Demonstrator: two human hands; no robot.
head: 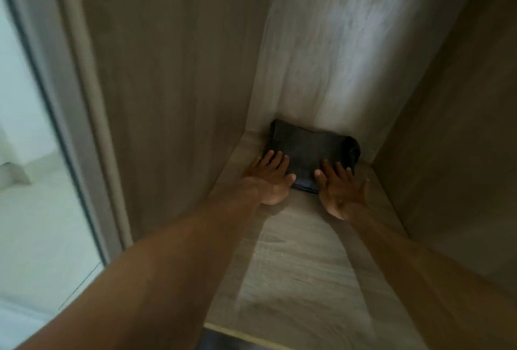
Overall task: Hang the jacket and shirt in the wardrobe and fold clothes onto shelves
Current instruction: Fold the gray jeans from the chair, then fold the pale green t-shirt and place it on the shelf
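Observation:
A dark grey folded garment (307, 151) lies at the back of a wooden wardrobe shelf (293, 265), against the rear panel. My left hand (270, 179) rests flat on the shelf at the garment's front left corner, fingers spread and touching the cloth. Over the front right edge my right hand (340, 190) is held with its fingers apart, fingertips on the fabric. Neither hand grips the garment. Both forearms reach in from the near side.
The wardrobe's left side panel (173, 84), back panel (349, 50) and right side panel (447, 140) box in the shelf. A pale frame edge (92, 126) stands at the left, with a light floor (42, 237) beyond it.

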